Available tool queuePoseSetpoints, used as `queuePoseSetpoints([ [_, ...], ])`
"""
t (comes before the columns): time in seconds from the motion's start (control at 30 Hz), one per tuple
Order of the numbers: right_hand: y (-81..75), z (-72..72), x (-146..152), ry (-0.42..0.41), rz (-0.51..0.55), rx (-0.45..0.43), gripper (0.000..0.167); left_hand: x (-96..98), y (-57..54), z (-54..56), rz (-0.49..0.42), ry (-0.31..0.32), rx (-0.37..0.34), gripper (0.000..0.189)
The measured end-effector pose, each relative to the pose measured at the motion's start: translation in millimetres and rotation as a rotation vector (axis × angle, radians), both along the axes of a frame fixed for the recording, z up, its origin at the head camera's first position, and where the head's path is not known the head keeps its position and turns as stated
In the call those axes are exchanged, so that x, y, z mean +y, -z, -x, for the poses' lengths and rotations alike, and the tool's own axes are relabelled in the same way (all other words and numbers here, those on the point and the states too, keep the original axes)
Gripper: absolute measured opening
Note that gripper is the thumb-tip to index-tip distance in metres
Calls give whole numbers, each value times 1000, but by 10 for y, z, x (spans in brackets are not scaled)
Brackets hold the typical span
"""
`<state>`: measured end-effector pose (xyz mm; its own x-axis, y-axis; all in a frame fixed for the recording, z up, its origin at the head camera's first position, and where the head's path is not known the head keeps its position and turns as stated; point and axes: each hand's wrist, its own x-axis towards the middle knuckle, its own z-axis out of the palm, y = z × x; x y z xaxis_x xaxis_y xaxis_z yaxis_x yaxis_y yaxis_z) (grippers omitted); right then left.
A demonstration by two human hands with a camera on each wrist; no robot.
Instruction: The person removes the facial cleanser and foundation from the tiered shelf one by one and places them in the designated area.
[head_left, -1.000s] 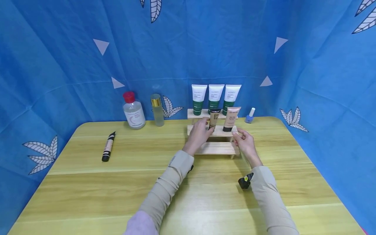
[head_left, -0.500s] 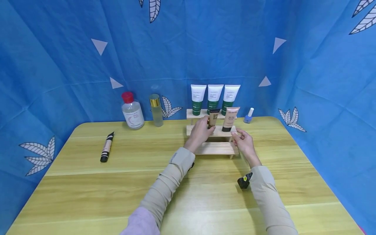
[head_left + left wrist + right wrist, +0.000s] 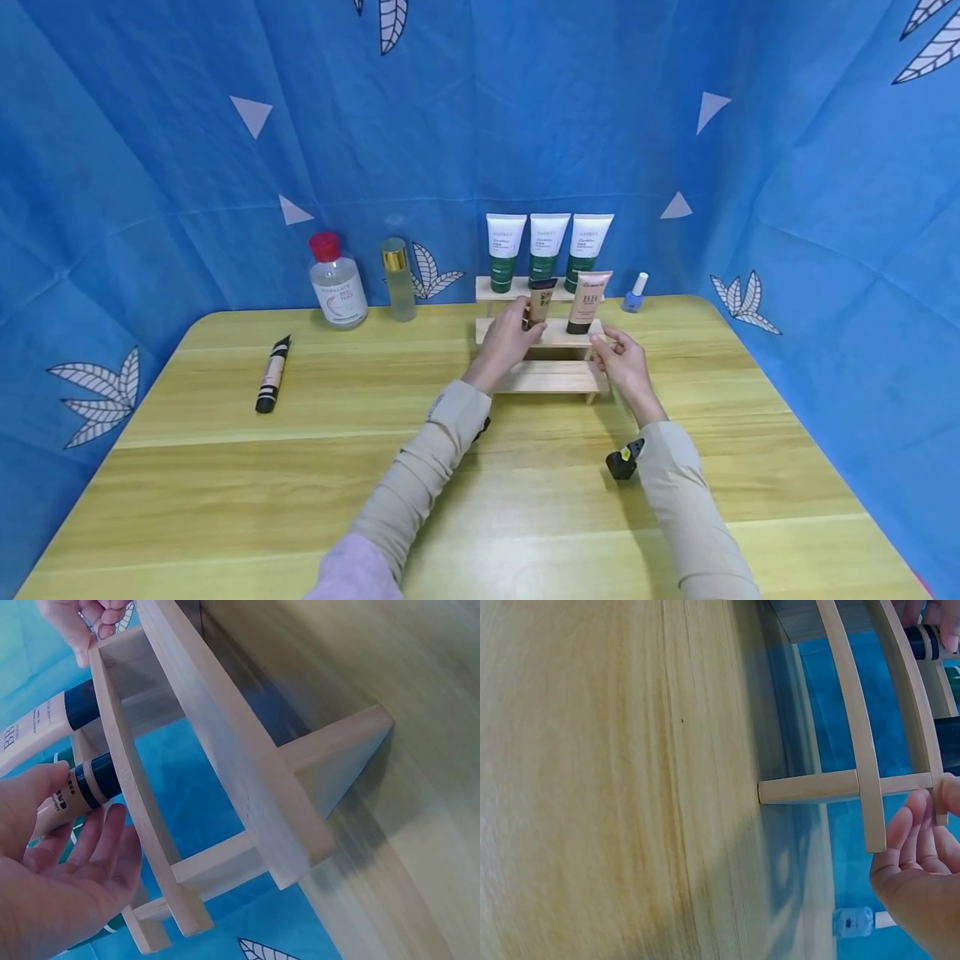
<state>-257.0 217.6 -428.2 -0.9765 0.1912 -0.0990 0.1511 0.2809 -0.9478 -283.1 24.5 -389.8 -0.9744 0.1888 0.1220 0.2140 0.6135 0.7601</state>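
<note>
My left hand (image 3: pixel 507 340) pinches a small tan cosmetic tube (image 3: pixel 64 802) between thumb and fingers, its black cap end down at the middle step of a wooden tiered stand (image 3: pixel 551 377). In the head view this tube leans slightly. Beside it on the same step stands a pink BB cream tube (image 3: pixel 589 302), black cap down. My right hand (image 3: pixel 624 364) grips the right end of that step, thumb above and fingers below in the right wrist view. Three white-and-green tubes (image 3: pixel 546 247) stand in a row on the top step behind.
A blue nail polish bottle (image 3: pixel 634 293) with a white cap stands right of the stand. To the left are a red-capped clear bottle (image 3: pixel 341 292) and a gold-collared bottle (image 3: pixel 401 287). A black-and-pink tube (image 3: pixel 273 374) lies on the table (image 3: pixel 225 500). Blue cloth hangs behind.
The small tan tube has shifted slightly left and turned a little in my left hand. My right hand keeps its place on the stand.
</note>
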Motion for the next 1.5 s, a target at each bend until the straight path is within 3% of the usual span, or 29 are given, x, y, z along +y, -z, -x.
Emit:
queuePoseSetpoints([
  [0.37,0,3,2,-7,0,-9,52,-173,26,-86,-112,16,39,38],
  [0.7,9,7,4,-7,9,-2,53,-489,63,-225,-201,12,75,41],
  [1.03,13,10,18,-10,2,-12,54,-771,36,-353,-181,-58,53,44],
  [1.5,17,6,10,-16,-4,-4,54,-1272,44,-468,-272,-179,-6,49],
])
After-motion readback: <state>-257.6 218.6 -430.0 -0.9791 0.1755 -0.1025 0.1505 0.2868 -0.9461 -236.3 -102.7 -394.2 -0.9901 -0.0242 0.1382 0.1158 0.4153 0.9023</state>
